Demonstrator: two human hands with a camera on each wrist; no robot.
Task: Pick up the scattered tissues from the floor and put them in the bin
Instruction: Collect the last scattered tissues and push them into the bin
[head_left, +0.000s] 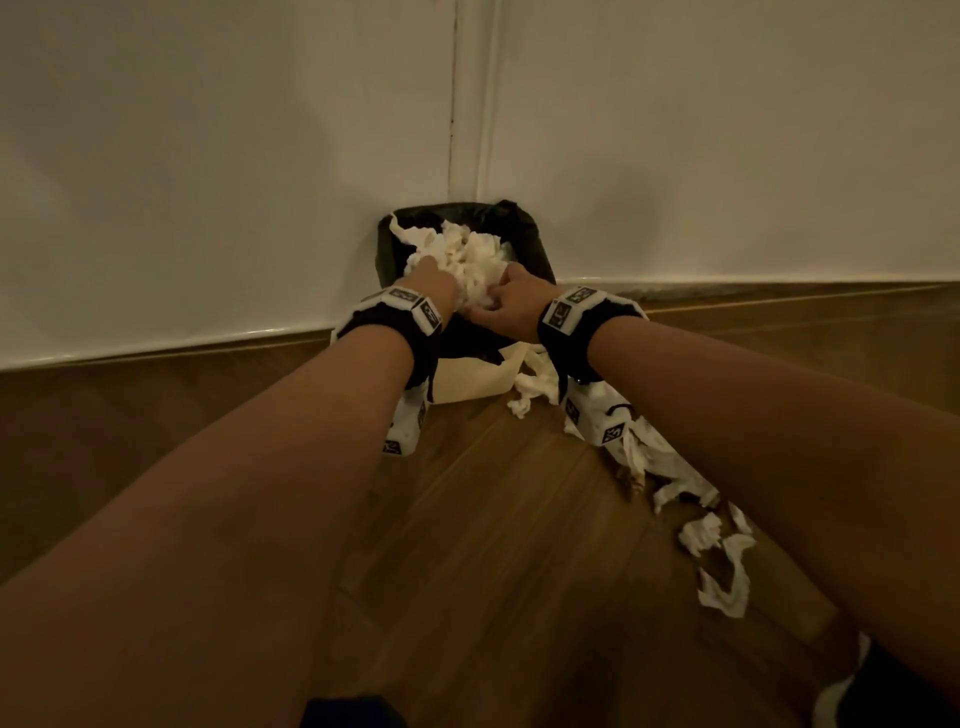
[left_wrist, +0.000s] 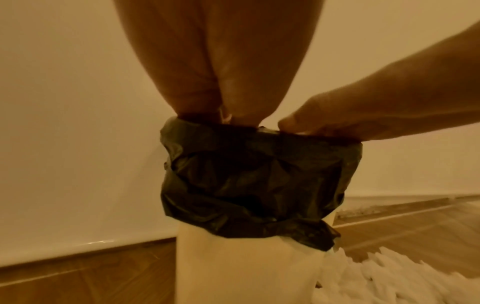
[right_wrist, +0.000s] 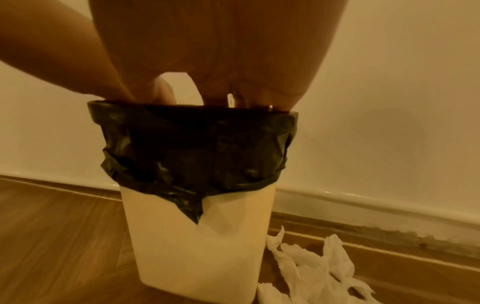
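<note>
Setting: wooden floor (head_left: 483, 519) in a corner of white walls (head_left: 208, 156).
Bin: cream bin (right_wrist: 197, 246) with black liner (right_wrist: 197, 148), directly beneath both hands.
Left hand (head_left: 434, 278): pressed into the tissue wad (head_left: 472, 260) at the bin mouth; finger curl cannot be told.
Right hand (head_left: 511, 304): fingers curled on the same wad, near rim.
Remaining tissues (head_left: 717, 561): on the floor below and behind the right hand, beside the bin.
Handling: judged very light, soft, tear-prone; bunch several strips together and grip the bundle's middle.
</note>
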